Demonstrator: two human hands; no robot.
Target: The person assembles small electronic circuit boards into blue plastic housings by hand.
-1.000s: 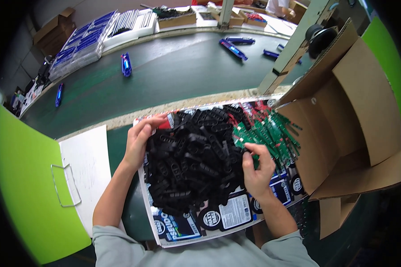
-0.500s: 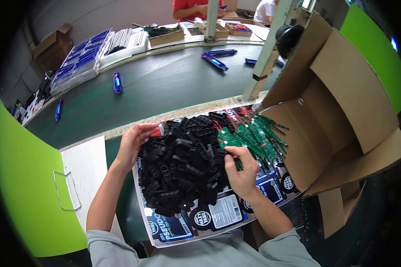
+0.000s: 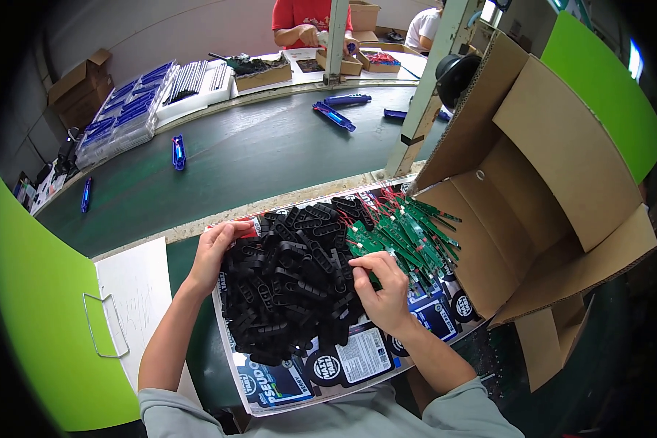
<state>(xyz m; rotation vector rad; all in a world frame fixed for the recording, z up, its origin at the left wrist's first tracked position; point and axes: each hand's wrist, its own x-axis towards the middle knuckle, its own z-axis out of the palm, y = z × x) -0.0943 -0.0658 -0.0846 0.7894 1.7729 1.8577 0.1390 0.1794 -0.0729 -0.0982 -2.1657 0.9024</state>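
A heap of small black plastic parts (image 3: 281, 292), oblong with slots, lies on a printed sheet (image 3: 277, 387) in front of me. Beside the heap's far left edge, my left hand (image 3: 215, 252) has its fingers stretched out close to a red patch (image 3: 247, 229). My right hand (image 3: 383, 288) is at the heap's right side, thumb and forefinger brought together in a pinch. What sits between those fingertips, if anything, is too small to make out. Just beyond that hand, narrow green circuit boards (image 3: 409, 237) with red wires lie in a pile.
An open cardboard box (image 3: 547, 197) stands at the right. Beyond the sheet runs a dark green belt (image 3: 248, 153) carrying blue casings (image 3: 179, 152). A clear tray (image 3: 124, 120) of blue parts stands far left. A person in red (image 3: 310, 29) works across the belt.
The whole view has shifted a little. My right hand has moved slightly left and down along the heap's edge. The left hand stays by the heap's far left edge.
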